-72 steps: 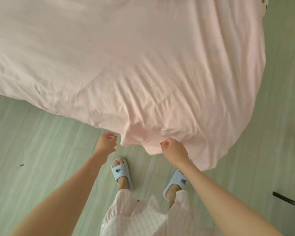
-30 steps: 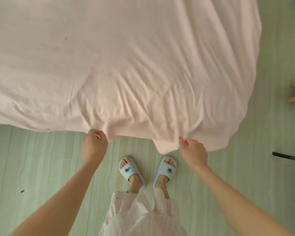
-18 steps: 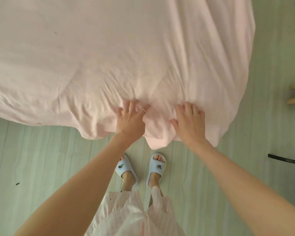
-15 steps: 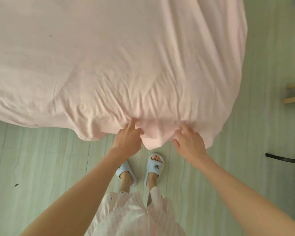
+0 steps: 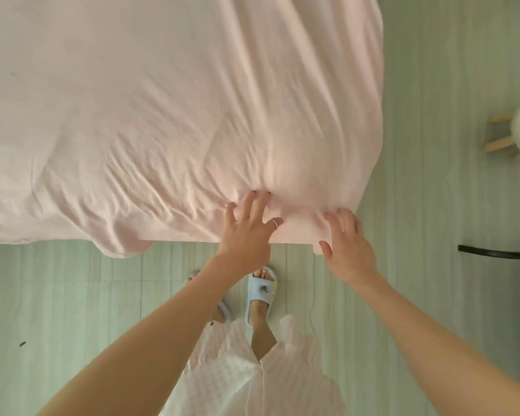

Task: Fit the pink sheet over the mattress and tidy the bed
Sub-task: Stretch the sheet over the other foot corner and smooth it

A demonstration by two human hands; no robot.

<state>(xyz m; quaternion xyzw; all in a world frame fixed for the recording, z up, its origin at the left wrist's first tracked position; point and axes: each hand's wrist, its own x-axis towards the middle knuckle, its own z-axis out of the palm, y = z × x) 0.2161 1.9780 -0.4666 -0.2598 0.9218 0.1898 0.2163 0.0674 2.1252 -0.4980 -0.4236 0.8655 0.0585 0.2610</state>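
The pink sheet (image 5: 162, 115) covers the mattress and fills the upper part of the head view, wrinkled toward its near edge. My left hand (image 5: 248, 226) lies flat on the sheet near that edge, fingers spread and straight. My right hand (image 5: 347, 244) rests beside it to the right, fingers straight on the sheet close to the near right corner. A loose fold of sheet (image 5: 123, 244) hangs over the near edge to the left of my hands. The mattress itself is hidden under the sheet.
A pale green plank floor (image 5: 57, 295) runs along the near side and the right of the bed. My feet in blue slippers (image 5: 260, 291) stand at the bed's edge. A small wooden-legged stool (image 5: 505, 133) and a dark bar (image 5: 499, 253) sit at the right.
Both hands let go of the sheet's hanging edge and moved onto the bed. They now press flat on the sheet, farther right along the near edge.
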